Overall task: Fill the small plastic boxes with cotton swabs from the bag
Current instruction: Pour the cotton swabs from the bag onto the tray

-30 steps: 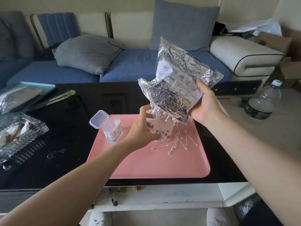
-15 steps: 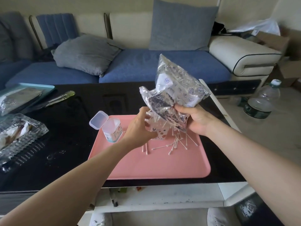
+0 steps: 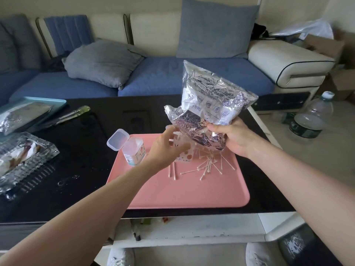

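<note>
My right hand (image 3: 235,140) grips a crinkly clear bag of cotton swabs (image 3: 209,104) by its lower end, tilted over a small dotted plastic box (image 3: 184,155). My left hand (image 3: 166,149) curls round that box on the pink tray (image 3: 172,194); the hand and the bag hide most of it. Swab tips stick up at the box's mouth under the bag. A pile of loose swabs (image 3: 208,167) lies on the tray right of the box, and two more lie by my left wrist. A second small box (image 3: 134,151) stands at the tray's left edge with its hinged lid open.
The tray sits on a black table (image 3: 80,150). At the left are a teal tray (image 3: 48,102) holding another bag, a clear ribbed dish (image 3: 23,160) and a green-handled tool (image 3: 76,112). A large water bottle (image 3: 311,116) stands on the floor at right. A sofa runs behind.
The bag dropped lower onto the box, then its top lifted and tilted right. My right hand shifted its grip to the bag's lower end. Two more swabs fell onto the tray by my left hand.
</note>
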